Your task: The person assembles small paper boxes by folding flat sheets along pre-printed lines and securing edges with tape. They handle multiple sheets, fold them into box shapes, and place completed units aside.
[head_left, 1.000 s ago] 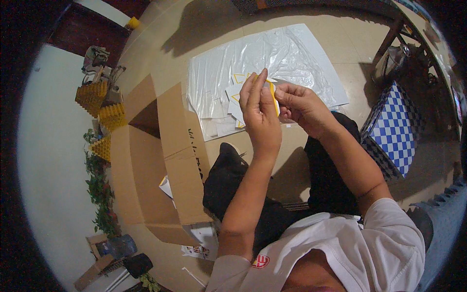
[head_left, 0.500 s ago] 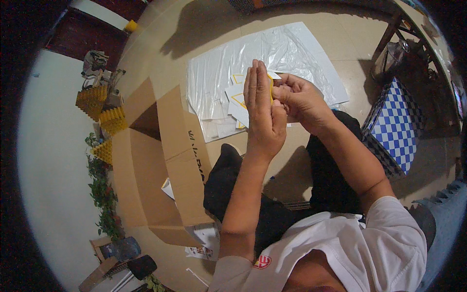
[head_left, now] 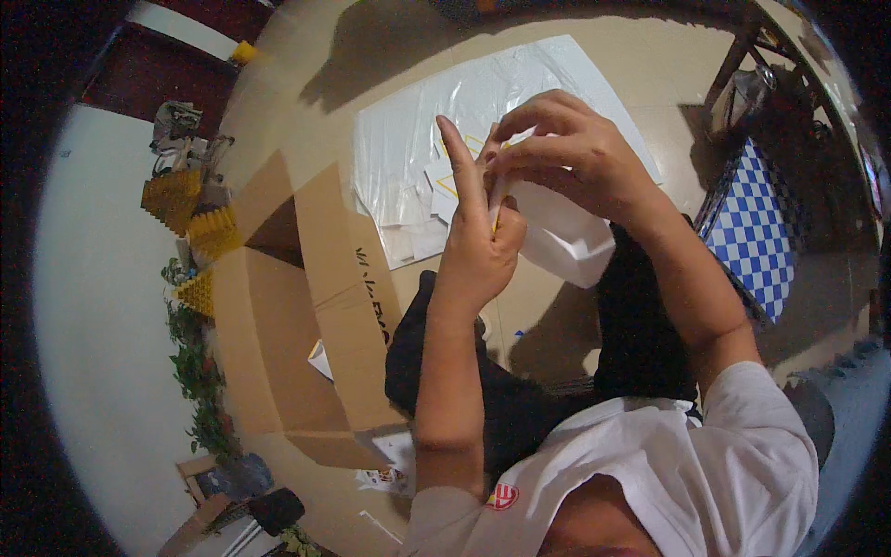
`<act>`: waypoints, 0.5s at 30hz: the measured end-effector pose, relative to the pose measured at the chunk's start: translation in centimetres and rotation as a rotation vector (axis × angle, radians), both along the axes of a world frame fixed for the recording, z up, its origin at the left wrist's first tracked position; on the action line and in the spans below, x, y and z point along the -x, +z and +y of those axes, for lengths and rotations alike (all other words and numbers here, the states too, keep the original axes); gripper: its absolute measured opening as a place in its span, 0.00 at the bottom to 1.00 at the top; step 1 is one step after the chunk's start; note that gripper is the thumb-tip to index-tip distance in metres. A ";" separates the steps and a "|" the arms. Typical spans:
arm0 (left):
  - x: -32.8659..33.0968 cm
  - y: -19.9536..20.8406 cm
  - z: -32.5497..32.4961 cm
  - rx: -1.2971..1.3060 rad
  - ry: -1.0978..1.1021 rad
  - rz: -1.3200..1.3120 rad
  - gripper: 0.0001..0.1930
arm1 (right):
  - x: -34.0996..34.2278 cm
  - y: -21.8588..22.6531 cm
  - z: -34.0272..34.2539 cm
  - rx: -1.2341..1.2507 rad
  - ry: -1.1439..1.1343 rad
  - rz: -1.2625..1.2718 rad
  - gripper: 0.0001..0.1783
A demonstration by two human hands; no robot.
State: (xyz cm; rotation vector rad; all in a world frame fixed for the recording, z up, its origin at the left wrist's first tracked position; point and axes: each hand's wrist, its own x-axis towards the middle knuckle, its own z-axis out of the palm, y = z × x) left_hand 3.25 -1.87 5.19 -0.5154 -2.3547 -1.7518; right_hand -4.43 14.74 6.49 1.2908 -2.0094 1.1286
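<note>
In front of my lap, both my hands hold a folded white paper piece (head_left: 561, 227) with a thin yellow edge. My left hand (head_left: 478, 227) stands edge-on with straight fingers, and its thumb presses the paper against them. My right hand (head_left: 580, 148) pinches the upper part near my left fingers, its fingertips partly overlapping the edge. The white body of the paper hangs open and creased below my right hand. Beyond my left hand, several flat white pieces with yellow lines (head_left: 444, 184) lie on a plastic-covered white board (head_left: 399, 139).
An open cardboard box (head_left: 343, 269) stands at my left with a white paper piece (head_left: 320, 360) inside. A blue-and-white checkered bag (head_left: 756, 237) is at the right beside a dark-framed table (head_left: 733, 70). Plants (head_left: 200, 371) and yellow stacked pieces (head_left: 172, 200) line the left wall.
My right hand has moved up over the paper's top edge. The white paper piece has opened out below it. My left hand has shifted slightly left and turned more edge-on.
</note>
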 end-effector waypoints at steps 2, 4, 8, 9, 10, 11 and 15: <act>-0.1 -0.2 -0.3 -0.070 -0.029 -0.040 0.46 | 0.5 -0.3 -0.3 -0.075 0.101 0.016 0.11; 0.1 -0.8 -0.6 -0.143 -0.030 -0.022 0.43 | 0.5 -0.5 -0.3 -0.076 0.097 0.001 0.09; -0.5 0.1 -0.7 0.100 0.111 -0.047 0.31 | 0.5 -1.2 -0.5 -0.069 0.019 0.037 0.08; -0.5 0.1 -0.7 0.200 0.156 -0.046 0.28 | 0.6 -1.3 -0.5 -0.061 0.013 0.042 0.09; -0.4 -0.2 -0.7 0.272 0.230 0.033 0.23 | 0.8 -1.4 -0.6 -0.045 0.012 0.058 0.10; -0.3 -0.7 -0.6 0.344 0.306 0.105 0.19 | 0.8 -1.6 -0.6 -0.027 -0.005 0.044 0.09; -0.8 0.1 -0.1 0.443 0.416 0.039 0.18 | 0.7 -2.4 -0.8 0.016 0.003 -0.028 0.10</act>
